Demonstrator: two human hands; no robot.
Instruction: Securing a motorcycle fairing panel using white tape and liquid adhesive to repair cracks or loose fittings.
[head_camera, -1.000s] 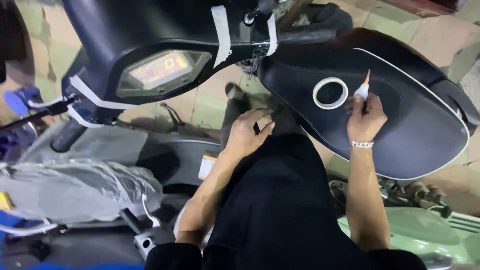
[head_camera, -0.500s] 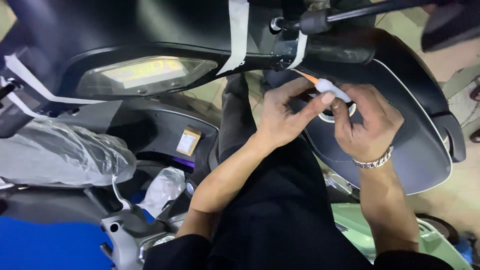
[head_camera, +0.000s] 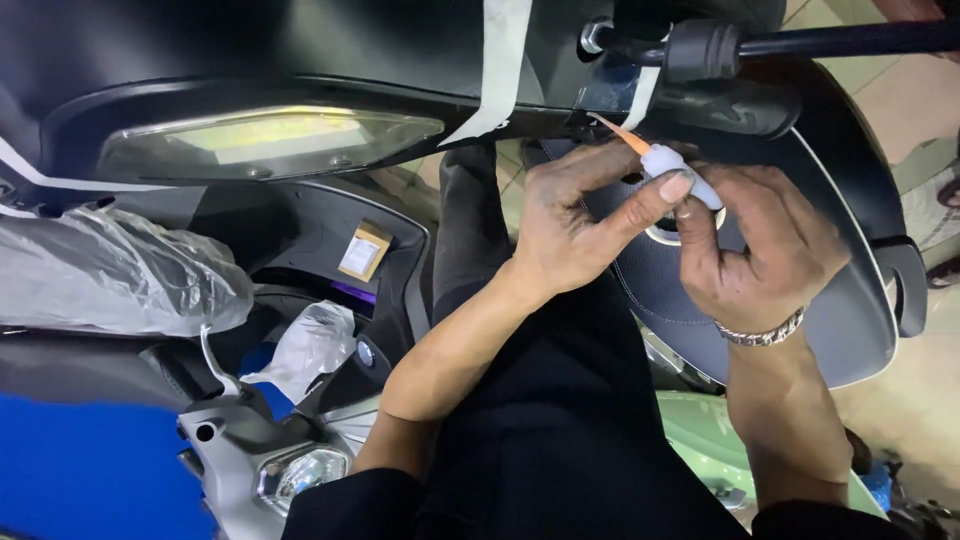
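White tube pinched by left hand, right hand

Light is dim and warm, falling from above. The long clear plastic instrument cover carries a pale yellow glare, and the crinkled transparent plastic wrap shows soft highlights. Deep shadow fills the glossy black scooter body at top left. Both hands are fairly sharp; the edges look slightly smeared and stretched.
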